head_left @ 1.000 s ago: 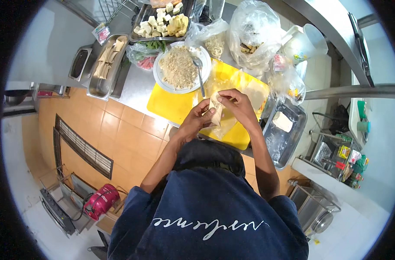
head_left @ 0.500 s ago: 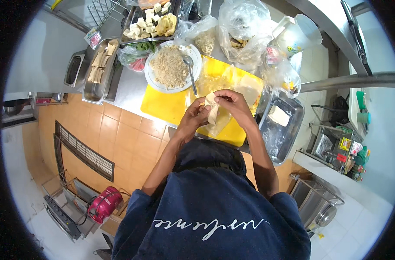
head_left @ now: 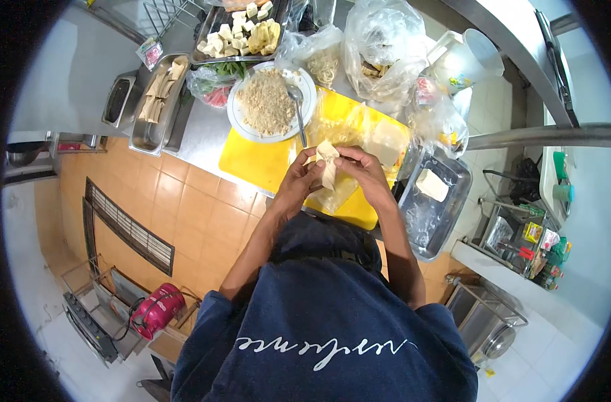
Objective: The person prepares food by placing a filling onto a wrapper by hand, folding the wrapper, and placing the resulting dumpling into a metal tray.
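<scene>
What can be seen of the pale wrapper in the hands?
The pale wrapper looks thin, soft and cream-coloured, like dough. It is partly folded, its far end wider than the near. The left hand and right hand pinch it from either side, over the yellow cutting board. Any filling inside cannot be made out.

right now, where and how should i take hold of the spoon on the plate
Probably by the handle's free end, coming from the person's side: the spoon lies with its bowl by the crumbly food and its handle running out past the plate's rim, ending near the left hand.
</scene>
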Tool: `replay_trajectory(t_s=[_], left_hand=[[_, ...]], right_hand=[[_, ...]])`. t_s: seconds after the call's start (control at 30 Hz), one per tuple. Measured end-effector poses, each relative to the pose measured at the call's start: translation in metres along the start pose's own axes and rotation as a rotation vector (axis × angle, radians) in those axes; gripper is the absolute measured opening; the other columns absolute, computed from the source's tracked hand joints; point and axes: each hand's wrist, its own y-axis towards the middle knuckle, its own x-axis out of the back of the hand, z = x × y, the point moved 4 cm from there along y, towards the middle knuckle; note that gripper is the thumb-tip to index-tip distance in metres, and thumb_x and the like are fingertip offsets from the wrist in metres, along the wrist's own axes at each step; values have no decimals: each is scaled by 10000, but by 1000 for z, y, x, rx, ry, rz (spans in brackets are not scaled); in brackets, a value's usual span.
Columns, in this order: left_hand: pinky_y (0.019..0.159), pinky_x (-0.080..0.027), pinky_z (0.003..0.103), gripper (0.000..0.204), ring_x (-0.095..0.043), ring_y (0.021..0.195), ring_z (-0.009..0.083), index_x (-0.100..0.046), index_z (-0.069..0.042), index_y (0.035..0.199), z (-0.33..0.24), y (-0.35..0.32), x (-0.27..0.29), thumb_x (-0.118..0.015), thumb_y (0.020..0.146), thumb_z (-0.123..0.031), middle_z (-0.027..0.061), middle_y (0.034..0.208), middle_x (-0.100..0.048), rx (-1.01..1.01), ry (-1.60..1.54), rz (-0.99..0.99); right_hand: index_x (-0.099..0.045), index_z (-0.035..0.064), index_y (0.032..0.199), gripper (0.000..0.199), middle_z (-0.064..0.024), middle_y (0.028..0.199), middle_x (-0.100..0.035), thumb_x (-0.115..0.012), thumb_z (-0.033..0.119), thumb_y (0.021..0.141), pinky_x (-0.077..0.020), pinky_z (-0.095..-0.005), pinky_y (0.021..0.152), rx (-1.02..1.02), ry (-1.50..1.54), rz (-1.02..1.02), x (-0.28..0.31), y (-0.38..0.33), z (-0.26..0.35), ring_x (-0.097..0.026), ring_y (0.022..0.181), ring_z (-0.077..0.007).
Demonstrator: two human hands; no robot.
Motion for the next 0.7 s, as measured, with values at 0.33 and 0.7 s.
replay_trajectory(t_s=[0.33, 0.7], left_hand=[[798, -463, 238, 351, -580, 898, 73, -475, -130, 1283, 12, 9, 4, -632, 975, -190, 2, 988, -624, -25, 19, 39], [695, -453, 226, 339, -562, 802, 49, -513, -119, 1271, 13, 3, 4, -643, 969, -202, -30, 934, -619, -10, -10, 9]], right_hand=[[-692, 11, 1064, 177, -16, 998, -653, -653, 124, 934, -446, -251, 817, 9, -40, -136, 4, 3, -3, -561, 917, -97], [-663, 54, 1176, 271, -89, 1017, -591, -604, 18, 914, -476, -308, 837, 536, -728, -223, 1, -12, 25, -585, 954, -216]])
